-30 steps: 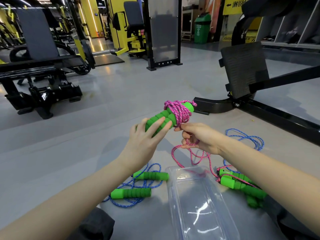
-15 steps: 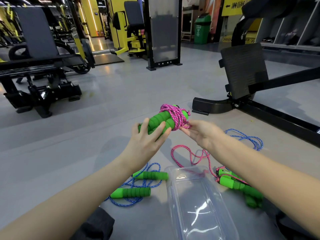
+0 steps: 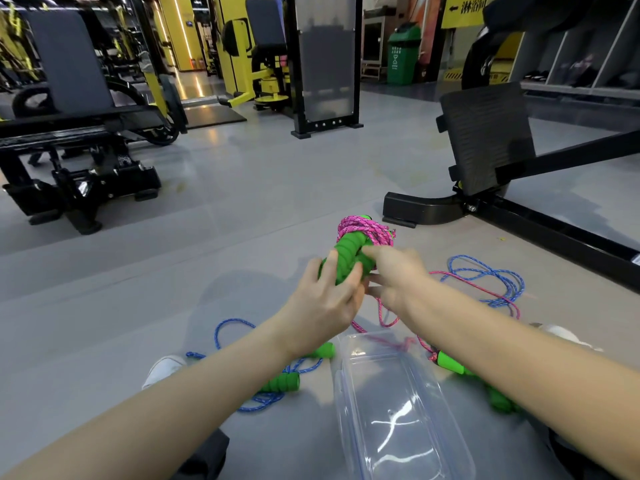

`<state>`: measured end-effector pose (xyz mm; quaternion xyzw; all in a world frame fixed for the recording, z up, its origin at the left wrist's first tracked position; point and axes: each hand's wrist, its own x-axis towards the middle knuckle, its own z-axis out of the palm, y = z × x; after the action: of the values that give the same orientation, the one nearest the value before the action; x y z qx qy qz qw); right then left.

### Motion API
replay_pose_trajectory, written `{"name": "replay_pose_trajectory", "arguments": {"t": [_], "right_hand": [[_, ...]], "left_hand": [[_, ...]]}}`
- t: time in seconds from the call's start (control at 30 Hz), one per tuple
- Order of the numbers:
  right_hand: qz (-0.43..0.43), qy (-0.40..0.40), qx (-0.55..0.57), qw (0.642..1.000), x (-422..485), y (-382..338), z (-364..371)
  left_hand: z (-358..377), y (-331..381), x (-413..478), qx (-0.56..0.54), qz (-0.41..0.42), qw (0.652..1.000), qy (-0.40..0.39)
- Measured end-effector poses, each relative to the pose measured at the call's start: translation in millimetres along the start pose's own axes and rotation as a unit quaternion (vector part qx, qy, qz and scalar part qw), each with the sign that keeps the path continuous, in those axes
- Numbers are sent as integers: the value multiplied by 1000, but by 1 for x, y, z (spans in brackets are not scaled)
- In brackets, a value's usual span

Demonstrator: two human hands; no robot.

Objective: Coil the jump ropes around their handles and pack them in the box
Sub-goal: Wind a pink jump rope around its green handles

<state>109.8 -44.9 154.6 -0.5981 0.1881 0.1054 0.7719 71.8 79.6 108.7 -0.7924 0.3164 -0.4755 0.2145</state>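
My left hand (image 3: 322, 306) grips a pair of green foam handles (image 3: 348, 251) held together above the floor. A pink rope (image 3: 365, 228) is coiled round their far end. My right hand (image 3: 393, 277) is against the handles from the right and holds the loose pink strand, which hangs from under it to the floor. The clear plastic box (image 3: 341, 386) lies open below my hands with nothing in it. A blue rope with green handles (image 3: 280, 382) lies left of the box. Another pair of green handles (image 3: 450, 363) lies to its right.
A loose blue rope (image 3: 485, 275) lies on the grey floor at the right. A black machine frame with a footplate (image 3: 485, 140) stands behind it. More gym machines (image 3: 76, 150) stand at the back left. My white shoes (image 3: 162, 368) flank the box.
The handle bundle has come lower and now points away from me. My right hand has moved from the coil's end in to the handles beside my left hand.
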Motion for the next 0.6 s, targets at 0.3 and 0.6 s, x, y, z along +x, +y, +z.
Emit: {"name": "replay_pose_trajectory", "arguments": {"t": [0.3, 0.6], "right_hand": [[-224, 47, -52, 972, 11, 21, -5], [-559, 18, -267, 784, 20, 2, -31]], "left_hand": [[0, -4, 7, -28, -35, 997, 58], [-12, -39, 10, -58, -108, 988, 93]]}}
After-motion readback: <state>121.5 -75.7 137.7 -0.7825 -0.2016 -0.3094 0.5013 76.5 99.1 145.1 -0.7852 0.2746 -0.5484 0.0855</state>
